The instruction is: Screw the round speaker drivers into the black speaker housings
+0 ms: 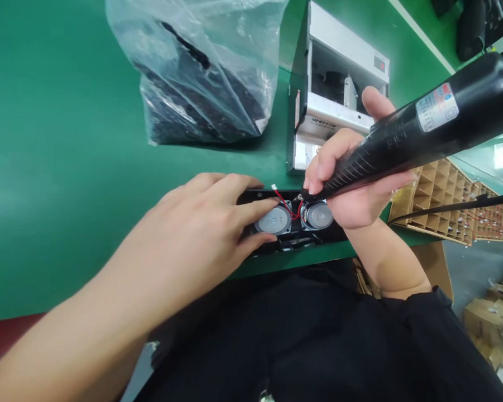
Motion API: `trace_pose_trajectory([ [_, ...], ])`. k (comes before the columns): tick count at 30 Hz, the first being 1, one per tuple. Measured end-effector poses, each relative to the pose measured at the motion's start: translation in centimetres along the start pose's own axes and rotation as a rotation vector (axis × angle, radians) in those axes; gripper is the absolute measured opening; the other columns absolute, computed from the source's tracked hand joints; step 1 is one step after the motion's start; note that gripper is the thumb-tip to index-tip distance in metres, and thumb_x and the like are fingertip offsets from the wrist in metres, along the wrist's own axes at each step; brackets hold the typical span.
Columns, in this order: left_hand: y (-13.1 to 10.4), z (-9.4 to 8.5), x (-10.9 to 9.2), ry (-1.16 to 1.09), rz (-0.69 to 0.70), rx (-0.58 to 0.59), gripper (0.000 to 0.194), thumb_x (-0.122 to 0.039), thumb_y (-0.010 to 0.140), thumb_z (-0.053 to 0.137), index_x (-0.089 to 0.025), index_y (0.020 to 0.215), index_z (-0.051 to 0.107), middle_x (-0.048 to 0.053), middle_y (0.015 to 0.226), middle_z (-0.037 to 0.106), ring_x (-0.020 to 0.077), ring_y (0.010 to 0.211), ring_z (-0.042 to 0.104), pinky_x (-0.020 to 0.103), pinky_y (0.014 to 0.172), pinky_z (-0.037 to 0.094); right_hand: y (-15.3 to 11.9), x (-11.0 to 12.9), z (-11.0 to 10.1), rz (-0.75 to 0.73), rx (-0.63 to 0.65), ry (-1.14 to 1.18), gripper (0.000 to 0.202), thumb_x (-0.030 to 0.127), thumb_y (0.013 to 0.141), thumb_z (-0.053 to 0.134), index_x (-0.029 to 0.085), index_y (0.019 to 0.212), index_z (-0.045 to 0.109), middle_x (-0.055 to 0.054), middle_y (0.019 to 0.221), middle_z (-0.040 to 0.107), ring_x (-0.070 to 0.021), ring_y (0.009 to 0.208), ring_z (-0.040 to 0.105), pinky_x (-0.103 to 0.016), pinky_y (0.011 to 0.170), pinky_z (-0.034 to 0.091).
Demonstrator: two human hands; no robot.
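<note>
In the head view, a long black housing (339, 233) lies along the near edge of a green tabletop (67, 139), close to the person's body, presumably so both hands can reach it easily. Two round grey speakers with metal frames sit side by side in it: the left speaker (272, 220) and the right speaker (319, 216). Thin red wires (294, 215) run between them, their small white plug (274, 187) lying at the housing's far edge, perhaps to keep it off the speakers.

The left hand (209, 218) comes over the housing's left end, fingers bent and spread. The index finger reaches over the left speaker's far side and the thumb its near side, seemingly to steady it; whether they pinch it I cannot tell. The right hand (354, 209), above the housing's right part, has its fingers wrapped round the lower barrel of a black cylindrical power screwdriver (402, 134). The tool slants, its tip down by the right speaker's far left corner, likely to reach that spot; contact with a screw is unclear.

Beyond the housing stand a clear plastic bag of dark parts (205, 84) and, right of it, a silver-and-black metal machine (347, 33). Right of the housing is a compartmented brown cardboard tray (440, 206).
</note>
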State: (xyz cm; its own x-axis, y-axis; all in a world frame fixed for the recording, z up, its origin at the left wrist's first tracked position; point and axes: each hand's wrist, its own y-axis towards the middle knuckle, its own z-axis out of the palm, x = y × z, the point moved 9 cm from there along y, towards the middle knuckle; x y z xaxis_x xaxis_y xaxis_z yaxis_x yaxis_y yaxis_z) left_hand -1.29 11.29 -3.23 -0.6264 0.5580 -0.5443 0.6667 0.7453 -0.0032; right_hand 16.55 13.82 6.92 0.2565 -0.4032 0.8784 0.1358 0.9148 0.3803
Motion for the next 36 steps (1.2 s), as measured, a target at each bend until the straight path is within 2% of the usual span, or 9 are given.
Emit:
trace_pose_trajectory([
  [5, 0.0, -0.4, -0.1, 0.009, 0.011, 0.012, 0.043, -0.060, 0.112, 0.061, -0.041, 0.133, 0.093, 0.013, 0.136, 0.077, 0.0425, 0.122, 0.074, 0.066, 0.111, 0.066, -0.1, -0.3, -0.4, 0.014, -0.013, -0.048, 0.079, 0.103, 0.099, 0.065, 0.040, 0.147, 0.061, 0.013, 0.076, 0.065, -0.0109, 0.052, 0.064, -0.027, 0.052, 0.056],
  [9, -0.1, -0.8, -0.7, 0.071, 0.059, 0.007, 0.048, -0.058, 0.115, 0.057, -0.033, 0.134, 0.094, 0.018, 0.140, 0.078, 0.0440, 0.119, 0.074, 0.067, 0.106, 0.068, -0.2, -0.5, -0.3, 0.036, -0.012, -0.081, 0.084, 0.107, 0.098, 0.056, 0.041, 0.149, 0.060, 0.014, 0.076, 0.063, -0.0102, 0.052, 0.064, -0.026, 0.053, 0.056],
  [14, -0.1, -0.9, -1.2, 0.096, 0.069, 0.009, 0.053, -0.056, 0.118, 0.056, -0.026, 0.140, 0.094, 0.022, 0.142, 0.079, 0.0456, 0.118, 0.073, 0.068, 0.105, 0.069, -0.1, -0.5, 0.3, 0.052, -0.012, -0.149, 0.084, 0.113, 0.093, 0.053, 0.041, 0.134, 0.061, 0.013, 0.069, 0.064, -0.0151, 0.046, 0.060, -0.032, 0.048, 0.052],
  [17, -0.1, -0.9, -1.4, 0.096, 0.072, 0.004, 0.049, -0.053, 0.116, 0.061, -0.026, 0.141, 0.094, 0.021, 0.143, 0.078, 0.0449, 0.119, 0.073, 0.066, 0.105, 0.068, -0.1, -0.7, 0.4, 0.053, 0.027, -0.218, 0.086, 0.114, 0.095, 0.044, 0.043, 0.140, 0.060, 0.011, 0.070, 0.067, -0.0179, 0.048, 0.061, -0.035, 0.050, 0.053],
  [22, -0.1, -0.8, -1.5, 0.090, 0.067, 0.013, 0.039, -0.046, 0.111, 0.074, -0.027, 0.140, 0.094, 0.021, 0.147, 0.077, 0.0448, 0.122, 0.073, 0.064, 0.107, 0.068, -0.3, -0.9, 0.1, 0.027, 0.092, -0.122, 0.072, 0.101, 0.103, 0.059, 0.044, 0.147, 0.060, 0.012, 0.077, 0.071, -0.0153, 0.054, 0.065, -0.033, 0.058, 0.054],
  [27, -0.1, -0.6, -1.3, 0.088, 0.046, 0.033, 0.042, -0.045, 0.111, 0.075, -0.026, 0.143, 0.093, 0.020, 0.149, 0.077, 0.0446, 0.125, 0.072, 0.065, 0.111, 0.067, -0.4, -1.4, -0.3, 0.077, 0.082, -0.197, 0.084, 0.108, 0.096, 0.057, 0.047, 0.153, 0.062, 0.008, 0.073, 0.068, -0.0212, 0.051, 0.062, -0.041, 0.056, 0.055],
  [30, -0.1, -0.5, -1.3, 0.078, 0.039, 0.040, 0.042, -0.045, 0.112, 0.072, -0.028, 0.144, 0.092, 0.019, 0.150, 0.077, 0.0441, 0.125, 0.072, 0.066, 0.111, 0.067, -0.3, -1.3, 0.1, 0.085, 0.069, -0.198, 0.082, 0.110, 0.094, 0.056, 0.048, 0.147, 0.062, 0.009, 0.073, 0.070, -0.0207, 0.051, 0.061, -0.040, 0.056, 0.054],
  [33, -0.1, -0.6, -1.4, 0.055, 0.042, 0.035, 0.039, -0.042, 0.111, 0.075, -0.027, 0.143, 0.092, 0.019, 0.149, 0.077, 0.0446, 0.125, 0.072, 0.066, 0.111, 0.067, -0.3, -1.3, 0.2, 0.106, 0.005, -0.185, 0.083, 0.116, 0.085, 0.059, 0.050, 0.136, 0.065, 0.010, 0.069, 0.068, -0.0220, 0.044, 0.056, -0.041, 0.051, 0.053],
  [36, 0.0, -0.7, -1.2, 0.015, 0.019, 0.029, 0.036, -0.039, 0.107, 0.082, -0.029, 0.140, 0.093, 0.018, 0.145, 0.077, 0.0454, 0.124, 0.074, 0.067, 0.110, 0.067, -0.7, -1.7, -0.2, 0.100, -0.070, -0.185, 0.083, 0.116, 0.081, 0.065, 0.053, 0.135, 0.067, 0.009, 0.066, 0.067, -0.0248, 0.041, 0.053, -0.045, 0.047, 0.052],
])
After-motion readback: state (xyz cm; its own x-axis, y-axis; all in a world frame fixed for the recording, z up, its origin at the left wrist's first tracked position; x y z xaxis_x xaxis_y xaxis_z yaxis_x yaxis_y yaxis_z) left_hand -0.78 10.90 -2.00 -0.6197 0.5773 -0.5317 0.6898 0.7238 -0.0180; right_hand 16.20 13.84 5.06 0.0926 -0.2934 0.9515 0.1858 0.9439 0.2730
